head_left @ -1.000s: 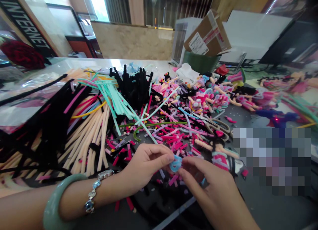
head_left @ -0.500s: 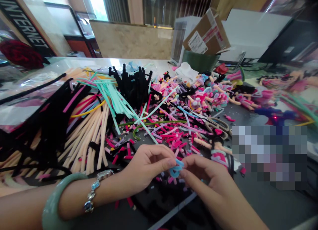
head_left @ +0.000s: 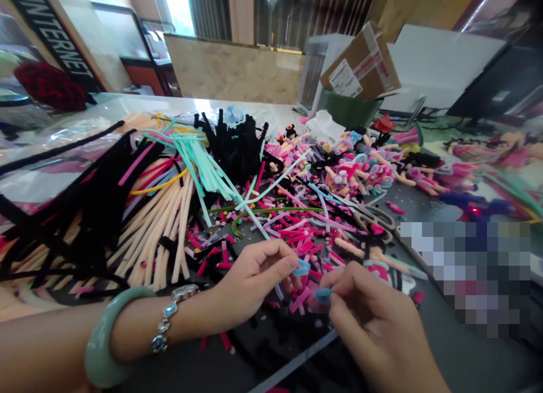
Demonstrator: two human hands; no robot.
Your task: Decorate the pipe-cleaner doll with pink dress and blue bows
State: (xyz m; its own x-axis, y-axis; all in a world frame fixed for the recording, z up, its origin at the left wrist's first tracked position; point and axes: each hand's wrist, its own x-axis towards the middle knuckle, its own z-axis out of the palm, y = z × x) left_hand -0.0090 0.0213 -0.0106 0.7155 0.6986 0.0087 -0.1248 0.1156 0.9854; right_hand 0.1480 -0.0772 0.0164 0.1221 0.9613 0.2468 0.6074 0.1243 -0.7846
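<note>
My left hand pinches a small light-blue pipe-cleaner loop between thumb and forefinger. A second bent light-blue pipe-cleaner piece sits in the fingertips of my right hand, a little lower and to the right. The two blue pieces are apart. Beneath both hands lie many short pink pipe-cleaner offcuts. Close beyond my right hand is a pipe-cleaner doll with a pink and white body, lying partly hidden.
At left lie bundles of peach pipe cleaners, black ones and mint ones. Finished dolls are heaped at the back. Scissors and a blue glue gun lie right. A cardboard box rests in a green bin.
The blue pieces were together between my fingertips and are now apart, one in each hand. My right hand has moved slightly right and down. The view has shifted a little.
</note>
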